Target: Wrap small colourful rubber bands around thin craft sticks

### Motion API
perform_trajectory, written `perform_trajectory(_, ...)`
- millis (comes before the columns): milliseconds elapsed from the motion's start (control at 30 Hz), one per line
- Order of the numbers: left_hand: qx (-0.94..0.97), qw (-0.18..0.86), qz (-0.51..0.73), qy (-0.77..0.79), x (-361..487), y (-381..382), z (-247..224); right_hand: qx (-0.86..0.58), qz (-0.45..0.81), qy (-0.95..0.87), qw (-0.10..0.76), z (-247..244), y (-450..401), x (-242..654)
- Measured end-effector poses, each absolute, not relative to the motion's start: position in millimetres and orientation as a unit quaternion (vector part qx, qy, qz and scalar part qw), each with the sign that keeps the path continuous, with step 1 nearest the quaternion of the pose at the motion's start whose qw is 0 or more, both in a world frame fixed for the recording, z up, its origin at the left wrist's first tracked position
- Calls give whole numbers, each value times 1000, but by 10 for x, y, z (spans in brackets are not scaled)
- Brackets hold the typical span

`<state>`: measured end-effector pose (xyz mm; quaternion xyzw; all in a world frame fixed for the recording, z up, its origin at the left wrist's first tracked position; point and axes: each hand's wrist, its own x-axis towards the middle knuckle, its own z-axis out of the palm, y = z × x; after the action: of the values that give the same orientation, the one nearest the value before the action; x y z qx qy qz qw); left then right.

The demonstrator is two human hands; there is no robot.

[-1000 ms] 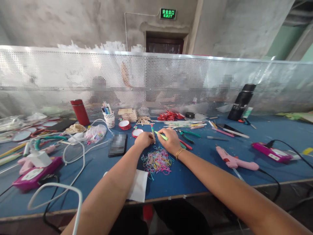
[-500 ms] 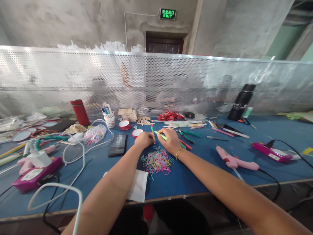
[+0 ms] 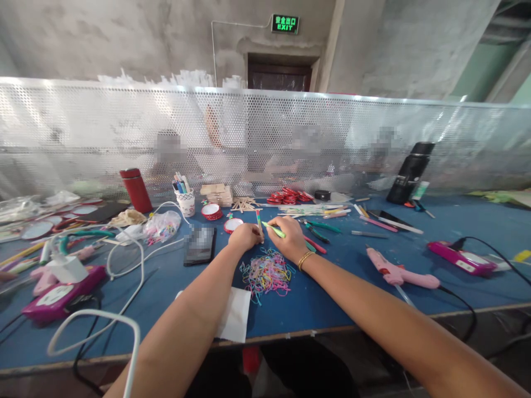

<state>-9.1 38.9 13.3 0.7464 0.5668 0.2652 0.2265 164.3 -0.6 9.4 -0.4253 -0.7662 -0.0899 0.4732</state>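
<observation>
Between my two hands stands a narrow wooden stick [image 3: 259, 220] with red and green colour on its upper part. My left hand [image 3: 245, 237] pinches its lower end. A light green marker [image 3: 275, 229] is in the closed fingers of my right hand [image 3: 290, 236], its tip pointing left at the stick. Just below the hands lies a loose heap of multicoloured elastic loops [image 3: 267, 273]. A small round red-rimmed piece [image 3: 233, 225] rests left of the stick, beyond my left hand.
Pliers [image 3: 317, 229] lie right of my hands, a pink glue gun [image 3: 400, 273] farther right. A phone [image 3: 199, 246], white cable [image 3: 141, 265] and purple power strip [image 3: 64, 296] are on the left. Behind are a red bottle [image 3: 136, 190], a pen cup [image 3: 185, 202] and a black bottle [image 3: 410, 174].
My hands, the stick and the marker look almost unchanged. At the far left edge, a blurred shape, perhaps another person's hand, has come into view.
</observation>
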Motion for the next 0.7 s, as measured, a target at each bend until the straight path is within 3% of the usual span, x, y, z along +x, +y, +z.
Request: perform_trajectory(700, 751, 225, 269, 559, -98, 401, 120, -421, -94, -778, 456, 97, -6, 1626)
